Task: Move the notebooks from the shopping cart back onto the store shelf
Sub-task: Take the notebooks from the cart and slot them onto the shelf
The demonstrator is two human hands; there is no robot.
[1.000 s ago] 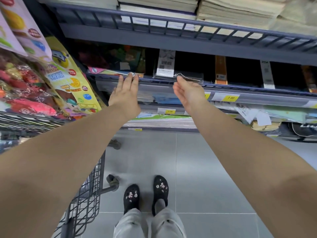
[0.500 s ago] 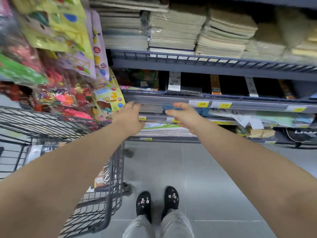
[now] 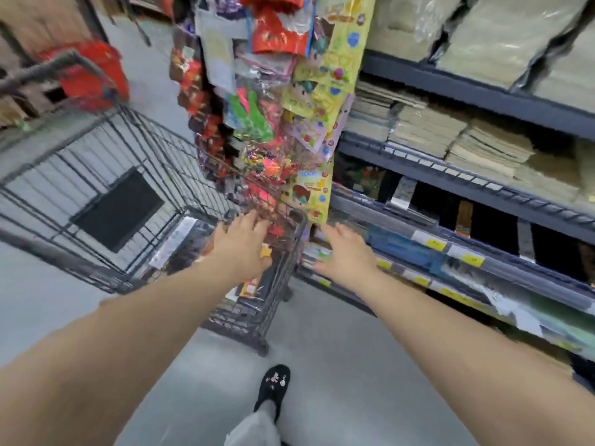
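The dark wire shopping cart (image 3: 106,175) stands left of the grey store shelf (image 3: 476,191). Wrapped notebooks (image 3: 190,249) lie in the cart's bottom, partly hidden by my arm. My left hand (image 3: 244,246) reaches over the cart's near right corner with fingers spread, holding nothing. My right hand (image 3: 346,252) hovers open just outside the cart's rim, in front of the lower shelf edge with yellow price tags. The picture is blurred by motion.
Hanging packets of toys and stickers (image 3: 273,107) dangle over the cart's right side. Stacks of paper goods (image 3: 450,136) fill the upper shelves. A red basket (image 3: 93,72) sits beyond the cart. Grey floor and my black shoe (image 3: 273,387) are below.
My view has swung left from the shelf to the cart. Both hands have left the shelf edge and moved down and left toward the cart, empty.
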